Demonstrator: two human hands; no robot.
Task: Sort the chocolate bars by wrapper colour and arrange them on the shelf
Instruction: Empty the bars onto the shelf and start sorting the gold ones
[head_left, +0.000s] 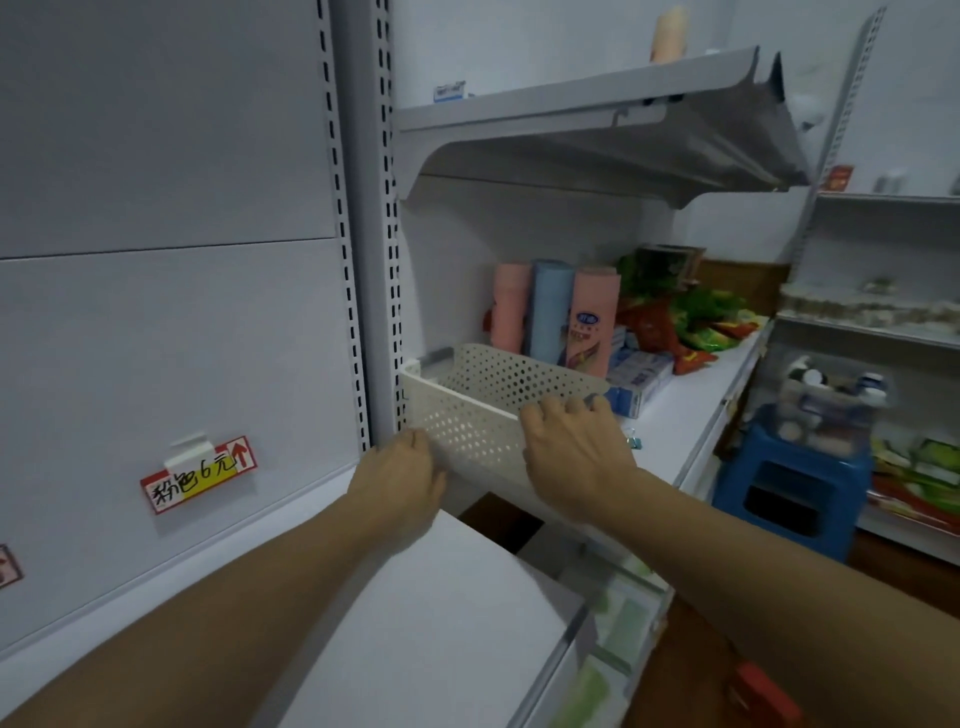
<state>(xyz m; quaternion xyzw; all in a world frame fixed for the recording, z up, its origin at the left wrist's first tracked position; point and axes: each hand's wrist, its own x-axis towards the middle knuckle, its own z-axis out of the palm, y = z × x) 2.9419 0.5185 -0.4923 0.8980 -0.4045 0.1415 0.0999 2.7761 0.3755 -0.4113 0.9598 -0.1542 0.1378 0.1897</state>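
White perforated basket (467, 415) at left end of the white shelf (691, 415), just beside the slotted upright; its contents hidden behind the near wall; left hand (400, 475) grasps the near left corner, fingers curled under; right hand (571, 447) grips the near rim, fingers hooked over it; pink and blue rolls (545, 306) stand just behind the basket; snack packets (696, 317) farther right; handwritten price label (200, 475) on left panel; blue stool (789, 488) at right.

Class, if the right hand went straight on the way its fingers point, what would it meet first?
The right hand grips the white basket at its rim, so that comes first; beyond it, probably the blue-and-white boxes, though depth is unclear.
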